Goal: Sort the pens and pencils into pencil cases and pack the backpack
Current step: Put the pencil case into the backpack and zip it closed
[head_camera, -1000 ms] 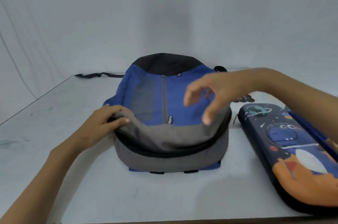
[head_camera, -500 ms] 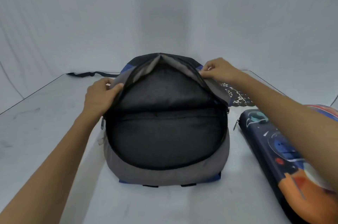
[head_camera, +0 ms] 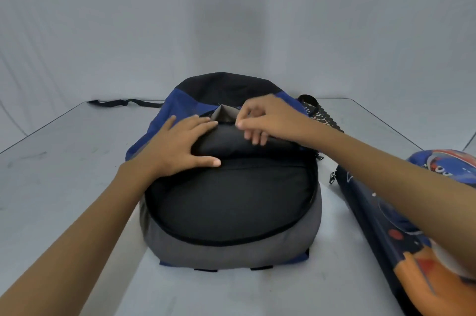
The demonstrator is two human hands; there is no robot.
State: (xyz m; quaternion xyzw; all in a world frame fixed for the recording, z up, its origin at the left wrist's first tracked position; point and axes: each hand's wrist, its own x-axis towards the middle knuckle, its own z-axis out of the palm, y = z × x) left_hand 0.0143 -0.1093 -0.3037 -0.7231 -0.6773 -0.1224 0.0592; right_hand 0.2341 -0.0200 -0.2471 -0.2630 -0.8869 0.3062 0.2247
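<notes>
Backpack (head_camera: 226, 254) is laid flat at the middle of the table (head_camera: 64, 174), its main compartment unzipped and its dark lining laid bare; nothing is seen inside it. At the far left a black strap (head_camera: 121, 103) is trailed along the table's back edge; next, the left hand (head_camera: 180, 145) is pressed flat, fingers straight and spread, on the folded-back front flap (head_camera: 226, 116), which is pinned by it against the blue body. Further right, the right hand (head_camera: 268, 119) is held over the flap's grey edge with fingers curled; whether fabric is actually pinched between thumb and forefinger cannot be told. Just beside the bag on the right, a pencil case (head_camera: 365, 212) printed with a space cartoon is laid on the table, seemingly zipped, though it is crossed by the right forearm; a second case (head_camera: 438, 163) is glimpsed behind that arm, mostly hidden. No loose pens or pencils are shown, so the sorting is judged to be finished; the opening of the bag is judged nearly done; the cases are yet to be placed inside and the zip is yet to be closed.
</notes>
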